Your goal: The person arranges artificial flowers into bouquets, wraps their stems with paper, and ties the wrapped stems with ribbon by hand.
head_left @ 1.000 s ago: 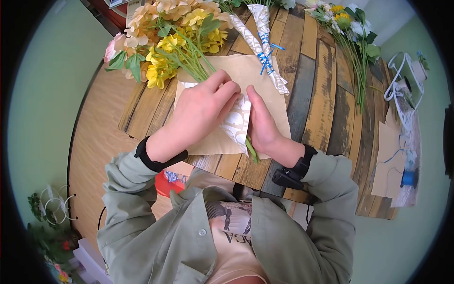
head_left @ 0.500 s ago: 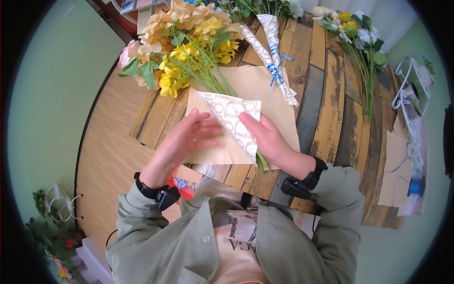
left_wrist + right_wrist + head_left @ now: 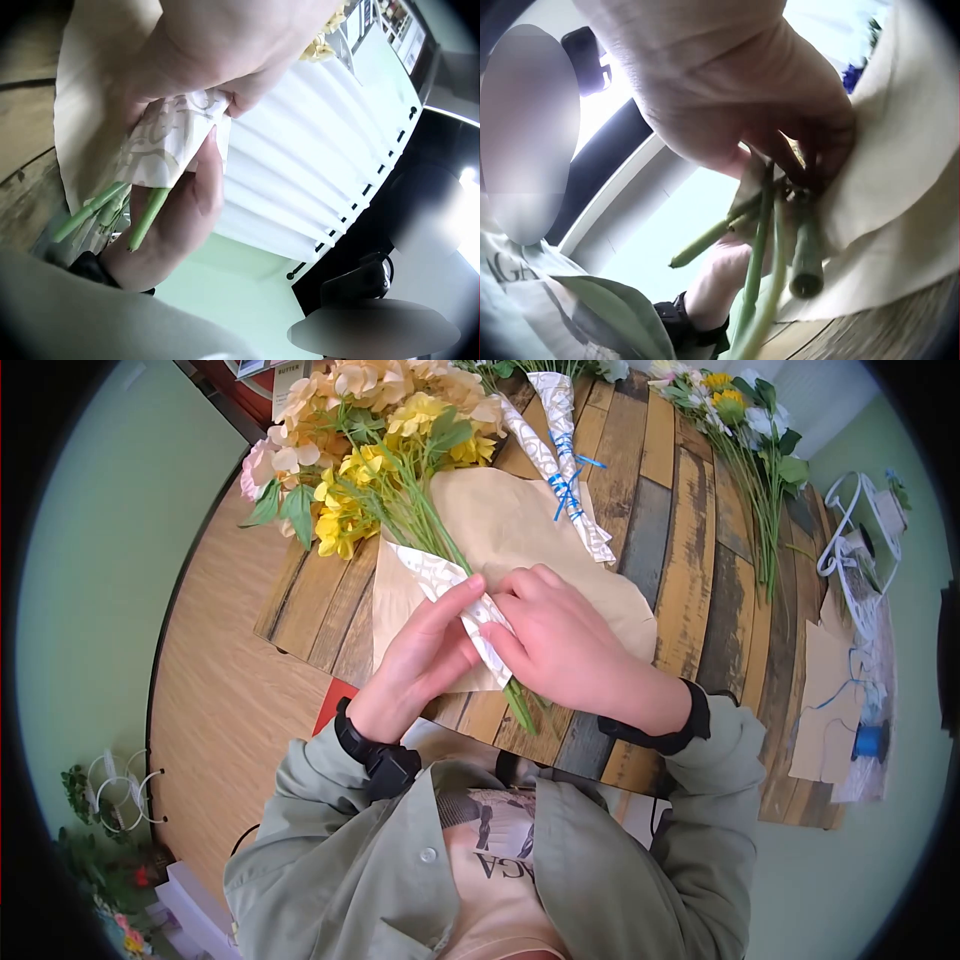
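Observation:
White wrapping paper (image 3: 430,569) with a printed pattern is folded narrowly around a bunch of green stems (image 3: 520,710). My left hand (image 3: 428,648) grips the wrapped bunch from the left, its thumb lying over the paper. From the other side my right hand (image 3: 565,638) holds the roll with curled fingers. The cut stem ends poke out below the hands, as the left wrist view also shows with its stems (image 3: 150,217). Yellow flowers (image 3: 345,520) lie at the top of the bunch. Brown kraft paper (image 3: 500,510) spreads beneath it, its right part lifted by the right hand.
Two slim wrapped bouquets (image 3: 560,460) tied with blue ribbon lie behind the kraft paper. Loose flowers (image 3: 765,490) rest at the back right. A blue ribbon spool (image 3: 870,740) and a white wire stand (image 3: 850,530) are at the table's right side. Peach flowers (image 3: 350,390) crowd the back left.
My left hand let go of the paper, then came back onto it. The patterned paper is now folded narrower around the stems, and the right hand has moved over the roll.

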Demonstrator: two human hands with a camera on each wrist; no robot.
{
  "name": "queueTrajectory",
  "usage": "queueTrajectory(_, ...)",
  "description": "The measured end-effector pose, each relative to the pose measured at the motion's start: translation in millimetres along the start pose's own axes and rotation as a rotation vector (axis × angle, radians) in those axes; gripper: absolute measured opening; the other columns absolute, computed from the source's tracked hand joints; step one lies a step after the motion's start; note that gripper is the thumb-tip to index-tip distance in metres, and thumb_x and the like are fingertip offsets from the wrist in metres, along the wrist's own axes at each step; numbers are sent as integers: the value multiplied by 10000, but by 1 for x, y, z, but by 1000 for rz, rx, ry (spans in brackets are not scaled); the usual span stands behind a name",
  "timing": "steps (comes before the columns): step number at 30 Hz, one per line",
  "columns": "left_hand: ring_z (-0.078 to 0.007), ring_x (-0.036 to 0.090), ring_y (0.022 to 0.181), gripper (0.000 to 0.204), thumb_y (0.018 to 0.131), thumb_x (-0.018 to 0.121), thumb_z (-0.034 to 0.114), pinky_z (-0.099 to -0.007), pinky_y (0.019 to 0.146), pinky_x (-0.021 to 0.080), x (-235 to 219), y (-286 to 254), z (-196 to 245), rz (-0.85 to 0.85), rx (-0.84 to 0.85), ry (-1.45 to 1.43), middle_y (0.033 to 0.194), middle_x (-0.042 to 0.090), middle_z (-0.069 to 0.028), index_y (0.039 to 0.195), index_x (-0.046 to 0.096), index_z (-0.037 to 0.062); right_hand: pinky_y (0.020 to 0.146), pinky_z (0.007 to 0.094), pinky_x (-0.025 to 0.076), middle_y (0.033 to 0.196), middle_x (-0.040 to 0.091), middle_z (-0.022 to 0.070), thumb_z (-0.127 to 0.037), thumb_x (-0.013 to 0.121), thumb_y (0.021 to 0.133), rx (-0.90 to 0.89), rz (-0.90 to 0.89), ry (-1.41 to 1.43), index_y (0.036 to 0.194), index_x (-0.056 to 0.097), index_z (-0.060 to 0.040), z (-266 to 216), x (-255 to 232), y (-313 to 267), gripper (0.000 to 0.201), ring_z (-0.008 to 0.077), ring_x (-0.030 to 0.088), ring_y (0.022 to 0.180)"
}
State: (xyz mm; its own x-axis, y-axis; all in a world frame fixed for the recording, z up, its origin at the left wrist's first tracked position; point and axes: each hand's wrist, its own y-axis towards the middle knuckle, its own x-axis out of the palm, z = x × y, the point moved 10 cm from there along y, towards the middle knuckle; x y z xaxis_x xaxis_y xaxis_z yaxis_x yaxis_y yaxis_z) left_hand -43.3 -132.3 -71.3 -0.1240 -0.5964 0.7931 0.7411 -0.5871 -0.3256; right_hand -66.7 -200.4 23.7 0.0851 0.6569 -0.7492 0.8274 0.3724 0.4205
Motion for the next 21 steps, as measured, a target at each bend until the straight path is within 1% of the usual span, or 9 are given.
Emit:
queueTrajectory(2,-181,610,909,201,910,562,170,-347,791,522,-5,0,-1,53,20,77,1029,595,-77,1069,541,49,720,398,438,751,522,122,-235,580,828,-74,-35,-87,749,596,-9,-11,-8,-1,239,297,524,752)
queueTrajectory(6,-176,611,919,206,902,569,155,-344,799,527,-11,3,-7,74,-9,44,1017,599,-72,1071,538,42,675,399,438,727,538,117,-256,606,813,-64,7,-168,695,581,-20,-4,-50,4,265,301,536,752)
queueTrajectory(8,-178,616,921,218,898,575,157,-349,813,527,-8,4,-2,92,18,27,1003,605,-67,1075,537,36,641,372,423,716,547,107,-239,635,813,96,-98,-216,719,556,-28,16,-59,4,244,273,542,728)
queueTrajectory(10,-180,621,918,218,899,574,157,-348,806,529,-4,2,0,96,31,6,996,610,-69,1075,537,34,582,370,416,649,530,97,-237,636,809,99,-92,-192,680,527,-37,18,-67,1,262,277,538,640)
queueTrajectory(13,-184,625,911,200,896,583,154,-344,791,535,0,1,6,81,66,-30,985,617,-73,1061,542,47,548,415,435,650,552,115,-306,619,807,139,-252,-209,701,560,-40,3,-71,-7,292,328,556,614)
queueTrajectory(17,-171,627,865,159,882,605,135,-336,751,541,9,-2,22,-42,121,-142,945,618,-57,1011,547,65,482,385,405,570,512,88,-345,640,789,-72,-432,-252,686,520,-59,-42,-60,-32,327,283,553,559)
queueTrajectory(19,-155,636,812,132,885,597,113,-319,705,546,17,-7,30,3,162,-173,899,631,-41,1005,558,74,461,360,384,546,485,68,-350,662,776,-144,-464,-242,655,484,-81,-59,-50,-46,344,260,537,533)
queueTrajectory(20,-139,645,758,112,888,588,92,-301,658,551,16,-8,34,41,194,-200,854,643,-24,998,569,83,449,363,401,528,502,68,-357,634,798,-136,-607,-263,670,503,-67,-61,-34,-58,343,255,552,509)
queueTrajectory(21,-163,623,829,162,870,620,121,-332,744,545,14,-5,34,-24,185,-178,912,610,-47,1006,547,72,437,365,418,511,518,68,-363,606,819,-125,-751,-285,685,522,-52,-60,-18,-72,349,250,567,485)
